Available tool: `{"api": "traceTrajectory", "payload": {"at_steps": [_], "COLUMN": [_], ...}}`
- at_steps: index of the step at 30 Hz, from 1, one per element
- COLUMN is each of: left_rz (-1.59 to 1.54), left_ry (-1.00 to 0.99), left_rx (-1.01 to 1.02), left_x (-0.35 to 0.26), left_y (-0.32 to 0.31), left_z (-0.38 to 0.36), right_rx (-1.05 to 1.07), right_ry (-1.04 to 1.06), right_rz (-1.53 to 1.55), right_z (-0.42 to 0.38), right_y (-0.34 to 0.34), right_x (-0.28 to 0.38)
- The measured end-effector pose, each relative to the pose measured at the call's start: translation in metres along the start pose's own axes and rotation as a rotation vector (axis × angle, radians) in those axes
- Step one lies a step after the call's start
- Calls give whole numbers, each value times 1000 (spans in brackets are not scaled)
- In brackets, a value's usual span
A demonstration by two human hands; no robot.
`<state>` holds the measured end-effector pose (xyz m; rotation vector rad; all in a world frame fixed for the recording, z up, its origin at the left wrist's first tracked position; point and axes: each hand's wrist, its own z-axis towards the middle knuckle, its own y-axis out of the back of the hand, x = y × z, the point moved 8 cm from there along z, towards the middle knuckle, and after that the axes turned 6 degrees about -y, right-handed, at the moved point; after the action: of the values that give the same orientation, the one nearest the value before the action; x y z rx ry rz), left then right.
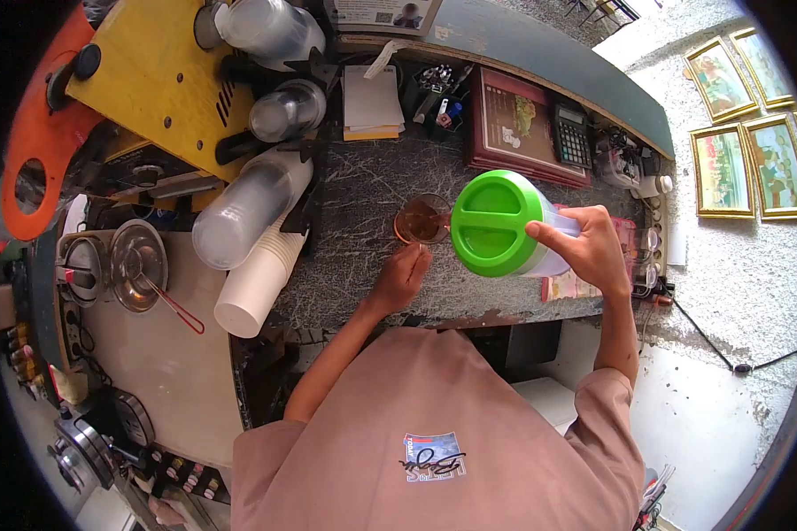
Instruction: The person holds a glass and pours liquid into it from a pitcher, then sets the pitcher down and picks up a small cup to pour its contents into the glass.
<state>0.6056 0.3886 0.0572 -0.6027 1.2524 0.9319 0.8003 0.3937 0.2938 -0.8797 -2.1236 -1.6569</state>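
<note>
My right hand (589, 243) is wrapped round a pitcher (496, 221) with a bright green lid and a clear, pale body. The pitcher is tilted toward the left, its lid edge at the rim of a glass cup (421, 219). Brownish liquid shows in the cup and near the pitcher's edge. On the near side of the cup, my left hand (407, 273) is closed with its fingertips at the cup; the exact grip is partly hidden. Under both lies a scratched dark counter (354, 203).
Stacked clear plastic cups (239, 217) and paper cups (257, 292) stick out at the left beside a yellow machine (164, 71). Toward the back are a notepad (372, 102), a pen holder (438, 97), dark red menus (514, 124) and a calculator (572, 135). A metal strainer (139, 265) lies far left.
</note>
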Motion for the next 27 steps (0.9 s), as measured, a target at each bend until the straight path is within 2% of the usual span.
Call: {"api": "traceTrajectory", "payload": {"at_steps": [27], "left_rz": [-22], "left_ry": [20], "left_rx": [13], "left_x": [0], "left_y": [0], "left_z": [0], "right_rx": [-13], "right_ry": [19], "right_rz": [19], "right_z": [-1], "right_y": [1], "right_x": [5]}}
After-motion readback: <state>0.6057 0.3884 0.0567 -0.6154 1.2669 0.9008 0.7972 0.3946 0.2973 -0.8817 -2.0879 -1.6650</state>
